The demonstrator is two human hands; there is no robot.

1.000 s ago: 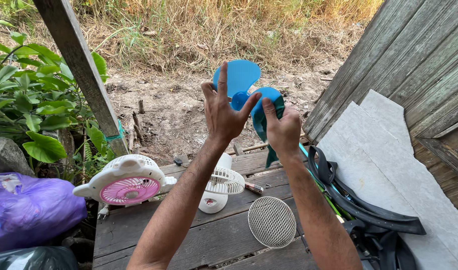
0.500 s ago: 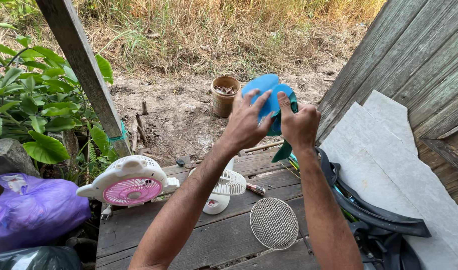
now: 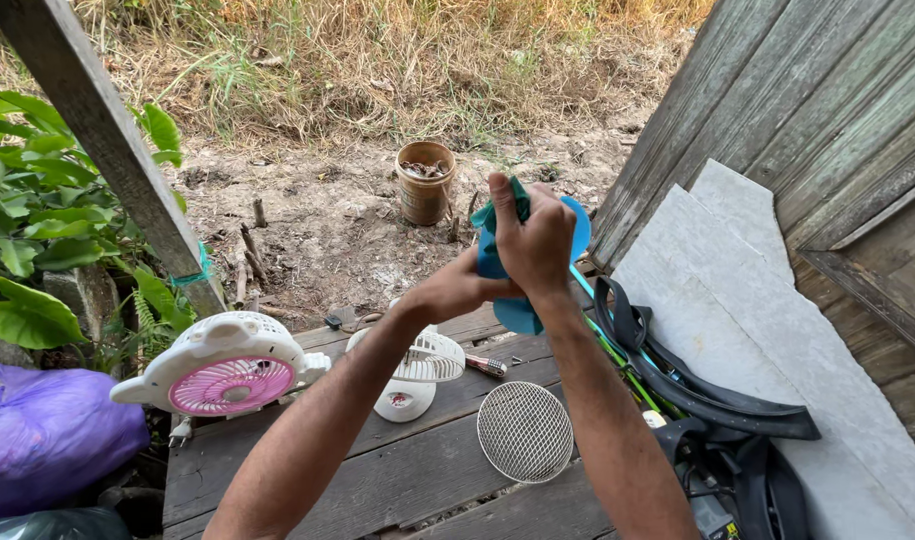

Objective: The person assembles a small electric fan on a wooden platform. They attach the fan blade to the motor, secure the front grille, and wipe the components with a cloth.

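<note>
Both hands wipe the blue fan blade (image 3: 522, 310): the right hand (image 3: 537, 245) has a closed grip on a teal cloth (image 3: 497, 212) against it, while the left hand (image 3: 457, 288) has a closed grip on the blade. Next, I judge, comes turning the blade to reach unwiped vanes.

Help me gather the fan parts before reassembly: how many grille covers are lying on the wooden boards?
2: a white plastic grille beside the white and pink fan housing, and a round metal mesh grille near the right forearm. Others may be hidden behind the arms.

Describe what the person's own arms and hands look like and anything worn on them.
Both forearms are bare from the bottom edge of the view up to the wrists: no sleeve shows. The left hand and right hand wear no gloves. No watch, bracelet or ring can be seen on either. The forearms are lean, with fine hair.
</note>
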